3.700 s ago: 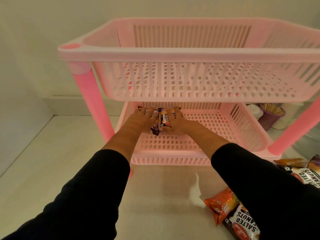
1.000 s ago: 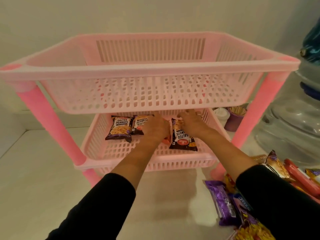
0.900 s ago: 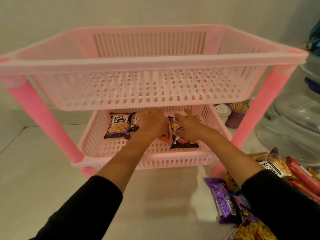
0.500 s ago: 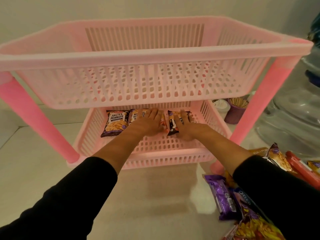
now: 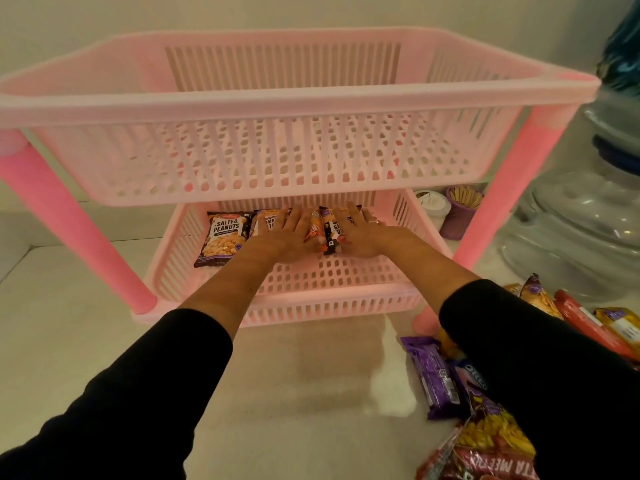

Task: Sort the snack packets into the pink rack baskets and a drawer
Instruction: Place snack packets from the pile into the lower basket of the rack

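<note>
Left hand [image 5: 289, 233] is flat, palm down, fingers spread over a peanut packet [image 5: 268, 221] in the lower basket [image 5: 311, 303] of the pink rack, pressing on it, not gripping. Going from the basket's left wall: a salted peanuts packet [image 5: 223, 239] lies flat, long axis front to back, label readable, top toward the back wall. Next comes the one under the left hand, then an orange packet [image 5: 316, 230] between both hands, standing on edge I think. Right hand [image 5: 362, 233] is also flat and spread on a dark packet [image 5: 334, 232]. Upper basket [image 5: 277, 98] holds nothing visible. More packets [image 5: 433, 375] lie loose on the counter [image 5: 104, 341] near its right edge.
</note>
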Motion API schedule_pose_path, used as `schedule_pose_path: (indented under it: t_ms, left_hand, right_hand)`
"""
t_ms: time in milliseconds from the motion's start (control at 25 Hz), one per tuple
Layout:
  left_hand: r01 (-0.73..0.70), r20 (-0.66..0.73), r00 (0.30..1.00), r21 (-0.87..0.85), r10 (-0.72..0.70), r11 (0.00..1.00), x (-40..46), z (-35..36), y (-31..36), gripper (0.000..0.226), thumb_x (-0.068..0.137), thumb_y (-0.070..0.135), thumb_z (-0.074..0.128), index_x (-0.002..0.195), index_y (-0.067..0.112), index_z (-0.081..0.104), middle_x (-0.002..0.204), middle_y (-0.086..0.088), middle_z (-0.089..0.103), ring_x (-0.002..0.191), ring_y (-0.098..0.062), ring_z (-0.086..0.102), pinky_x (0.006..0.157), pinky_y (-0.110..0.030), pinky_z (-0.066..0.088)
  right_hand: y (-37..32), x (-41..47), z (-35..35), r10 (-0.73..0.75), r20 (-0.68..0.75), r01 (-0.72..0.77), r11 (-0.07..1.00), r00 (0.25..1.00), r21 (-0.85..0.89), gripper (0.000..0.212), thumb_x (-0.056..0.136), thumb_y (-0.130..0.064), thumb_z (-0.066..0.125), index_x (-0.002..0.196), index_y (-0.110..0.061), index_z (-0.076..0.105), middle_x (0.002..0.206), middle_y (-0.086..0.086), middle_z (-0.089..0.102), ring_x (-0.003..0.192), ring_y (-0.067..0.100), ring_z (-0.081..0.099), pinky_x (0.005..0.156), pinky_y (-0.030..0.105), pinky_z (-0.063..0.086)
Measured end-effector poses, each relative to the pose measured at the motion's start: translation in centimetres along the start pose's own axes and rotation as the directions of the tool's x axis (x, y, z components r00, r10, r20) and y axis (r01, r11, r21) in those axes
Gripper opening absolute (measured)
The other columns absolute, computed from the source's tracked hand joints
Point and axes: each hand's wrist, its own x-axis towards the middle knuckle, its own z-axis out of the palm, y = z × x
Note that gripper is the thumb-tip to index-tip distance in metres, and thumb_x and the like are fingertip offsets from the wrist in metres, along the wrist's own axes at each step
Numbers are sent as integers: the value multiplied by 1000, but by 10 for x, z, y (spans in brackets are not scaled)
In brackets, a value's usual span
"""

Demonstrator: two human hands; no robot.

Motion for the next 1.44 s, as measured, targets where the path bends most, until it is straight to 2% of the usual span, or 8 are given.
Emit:
schedule_pose_path:
  t_ms: [160, 280, 360, 520, 720, 880, 1160, 1440]
  left_hand:
    - [-113, -316, 947, -185, 50, 976, -44, -15, 28, 65, 98, 43, 37, 152, 17, 12, 161, -8, 7, 149, -25, 1, 116, -56, 4]
    - [-503, -792, 595, -240, 132, 830, -101, -10, 59, 36, 90, 14, 48, 124, 10, 58, 123, -10, 64, 118, -25, 56, 98, -41, 43]
    - [-604, -883, 465, -264, 64, 752, -141, 10, 83, 29, 87, 10, 47, 110, 9, 64, 100, -3, 68, 92, -16, 60, 80, -29, 47]
    - [-594, -744, 665, -474, 66, 650, -185, 78, 136, 31, 87, 12, 50, 118, 12, 57, 101, 0, 58, 82, -11, 56, 72, -31, 51]
    - [-163, -108, 986, -432, 129, 887, -166, 135, 200, 56, 97, 39, 43, 149, 36, 23, 134, -19, 31, 115, -43, 44, 103, -45, 38]
    - [48, -79, 992, -454, -94, 890, -158, 146, 230, 48, 92, 48, 46, 136, 33, 39, 135, -13, 25, 117, -40, 39, 98, -45, 39]
    - [82, -151, 961, -643, -231, 761, -184, 159, 216, 45, 73, 28, 65, 114, 26, 45, 106, -8, 36, 96, -35, 48, 83, -35, 41]
    - [-49, -187, 951, -876, -245, 480, -218, 147, 168, 28, 81, 19, 61, 104, 30, 49, 86, -4, 63, 54, -15, 58, 48, -26, 48]
  right_hand:
    - [-19, -52, -18, -153, -331, 245, 935, 931, 257, 67, 97, -18, 48, 151, -13, 9, 157, 17, 15, 144, 31, 19, 114, 37, 21]
    - [-24, -114, -13, -159, -627, 414, 865, 763, 285, 47, 96, -11, 47, 141, -9, 35, 127, 14, 58, 116, 27, 53, 91, 27, 39]
    - [-19, -160, 6, -116, -740, 447, 854, 662, 265, 36, 97, -14, 48, 132, -7, 48, 106, 13, 67, 97, 26, 60, 80, 31, 46]
    - [7, -247, 63, -6, -711, 335, 884, 704, 325, 22, 93, -17, 58, 111, -8, 64, 100, 9, 69, 94, 27, 61, 81, 29, 41]
    - [25, -325, 141, 73, -357, -49, 996, 931, 78, 66, 81, -65, 51, 137, -29, 45, 146, 5, 39, 134, 31, 30, 108, 43, 23]
    - [20, -342, 156, 209, -320, -238, 970, 924, -54, 103, 63, -81, 53, 147, -31, 21, 155, 5, 15, 141, 31, 15, 106, 52, 25]
    - [-1, -348, 177, 177, -168, -185, 982, 970, -34, 93, 69, -75, 54, 143, -41, 11, 157, 7, -6, 140, 43, 4, 100, 57, 33]
    - [-3, -340, 172, 192, -283, -191, 981, 940, 33, 60, 76, -47, 63, 127, -26, 40, 136, 10, 30, 118, 34, 37, 87, 45, 50]
